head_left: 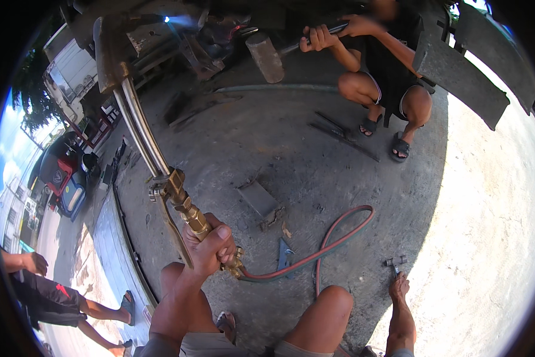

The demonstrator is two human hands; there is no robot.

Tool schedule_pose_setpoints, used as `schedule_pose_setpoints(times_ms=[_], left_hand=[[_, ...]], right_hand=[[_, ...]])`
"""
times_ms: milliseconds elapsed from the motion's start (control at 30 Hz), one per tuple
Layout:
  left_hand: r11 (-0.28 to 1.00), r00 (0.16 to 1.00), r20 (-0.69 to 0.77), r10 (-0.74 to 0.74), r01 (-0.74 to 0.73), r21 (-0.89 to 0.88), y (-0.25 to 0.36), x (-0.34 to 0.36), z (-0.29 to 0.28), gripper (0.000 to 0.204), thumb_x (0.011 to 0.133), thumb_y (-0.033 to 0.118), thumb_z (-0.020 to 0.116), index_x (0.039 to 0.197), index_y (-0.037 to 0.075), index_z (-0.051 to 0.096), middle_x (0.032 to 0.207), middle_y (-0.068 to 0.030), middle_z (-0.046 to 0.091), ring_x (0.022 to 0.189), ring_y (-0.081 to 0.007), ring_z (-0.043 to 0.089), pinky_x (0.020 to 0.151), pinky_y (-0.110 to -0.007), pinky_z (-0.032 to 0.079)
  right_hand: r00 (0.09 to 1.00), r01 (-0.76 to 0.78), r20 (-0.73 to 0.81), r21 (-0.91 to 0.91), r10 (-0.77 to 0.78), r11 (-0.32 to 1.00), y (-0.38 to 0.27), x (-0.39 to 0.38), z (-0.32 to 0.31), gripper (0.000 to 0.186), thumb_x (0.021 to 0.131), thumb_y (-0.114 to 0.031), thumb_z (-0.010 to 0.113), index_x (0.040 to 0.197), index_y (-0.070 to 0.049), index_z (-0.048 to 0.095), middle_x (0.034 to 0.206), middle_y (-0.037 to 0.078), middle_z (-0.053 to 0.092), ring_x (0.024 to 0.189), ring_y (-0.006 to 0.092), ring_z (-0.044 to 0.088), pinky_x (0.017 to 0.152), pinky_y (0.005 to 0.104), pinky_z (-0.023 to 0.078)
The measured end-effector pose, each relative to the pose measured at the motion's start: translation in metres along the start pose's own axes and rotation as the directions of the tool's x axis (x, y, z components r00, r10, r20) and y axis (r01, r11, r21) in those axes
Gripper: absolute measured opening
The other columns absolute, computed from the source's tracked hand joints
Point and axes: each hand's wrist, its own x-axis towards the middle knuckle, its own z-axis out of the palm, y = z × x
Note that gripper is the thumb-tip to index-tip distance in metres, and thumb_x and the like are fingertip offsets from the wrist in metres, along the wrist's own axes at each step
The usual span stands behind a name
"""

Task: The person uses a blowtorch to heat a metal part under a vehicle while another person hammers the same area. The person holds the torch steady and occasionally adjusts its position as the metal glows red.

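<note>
My left hand (pixel 211 243) is wrapped round the brass handle of a cutting torch (pixel 175 187). Its twin metal tubes run up and left to a wide dark head section, and a small blue-white flame (pixel 171 20) burns at the tip beside dark metal parts (pixel 208 50) under a vehicle or frame. Low on the right, my right hand (pixel 400 287) grips a small hammer (pixel 396 262) close to the concrete. A crouching co-worker holds a sledgehammer (pixel 264 58) with both hands, its heavy head near those metal parts.
A red and green hose (pixel 324 253) loops from the torch across the concrete floor. A metal block (pixel 259 199), a blue metal piece (pixel 285 256) and dark bars (pixel 345 135) lie around. Another person's legs (pixel 95 309) show at left; dark flaps (pixel 464 77) hang at upper right.
</note>
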Motion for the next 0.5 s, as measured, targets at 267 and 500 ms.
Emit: schedule_pose_setpoints(times_ms=[267, 500], left_hand=[[0.999, 0.999, 0.025, 0.034, -0.034, -0.019, 0.026, 0.032, -0.010, 0.023, 0.100, 0.013, 0.067, 0.081, 0.011, 0.053, 0.053, -0.0019, 0.047, 0.041, -0.0117, 0.046, 0.042, -0.031, 0.041], [0.994, 1.000, -0.006, -0.016, 0.015, -0.113, 0.038, 0.069, -0.011, 0.023, 0.098, 0.013, 0.070, 0.083, 0.009, 0.053, 0.057, -0.0018, 0.049, 0.043, -0.0100, 0.047, 0.041, -0.030, 0.041]], right_hand=[[0.980, -0.197, 0.065, 0.401, 0.187, 0.895, -0.027, -0.027, -0.014, 0.035, 0.106, -0.032, 0.056, 0.108, 0.002, 0.057, 0.101, 0.033, 0.070, 0.100, 0.0508, 0.067, 0.083, 0.0548, 0.051], [0.984, -0.164, -0.010, 0.366, 0.180, 0.916, 0.004, -0.045, 0.024, 0.035, 0.104, -0.035, 0.062, 0.108, 0.001, 0.062, 0.088, 0.023, 0.070, 0.072, 0.0357, 0.069, 0.061, 0.0491, 0.054]])
